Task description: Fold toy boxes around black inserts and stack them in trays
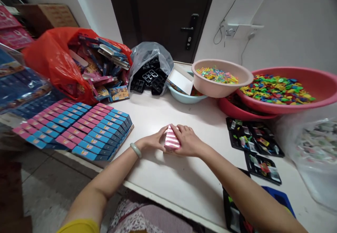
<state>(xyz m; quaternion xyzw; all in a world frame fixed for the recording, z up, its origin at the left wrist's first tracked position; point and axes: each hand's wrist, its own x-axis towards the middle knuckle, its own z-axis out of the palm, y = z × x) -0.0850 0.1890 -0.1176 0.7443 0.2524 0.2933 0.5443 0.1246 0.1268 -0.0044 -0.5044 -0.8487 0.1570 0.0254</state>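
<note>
A small stack of pink boxes (172, 139) stands on the white table (168, 180) near its middle. My left hand (156, 140), with a pale bangle on the wrist, presses against the stack's left side. From the right, my right hand (188, 141) wraps round the same stack, its fingers over the far side. To the left sit rows of pink and blue boxes (92, 134) packed side by side. Black trays with small colourful pieces (252, 136) lie to the right, and one more tray (234, 212) is partly under my right forearm.
Behind are a red bag of flat boxes (58, 61), a clear bag of black trays (151, 75), a pale blue basin (184, 97), a pale pink basin (221, 90) and a large pink basin (321, 87). A bag of packets (318, 141) lies at right.
</note>
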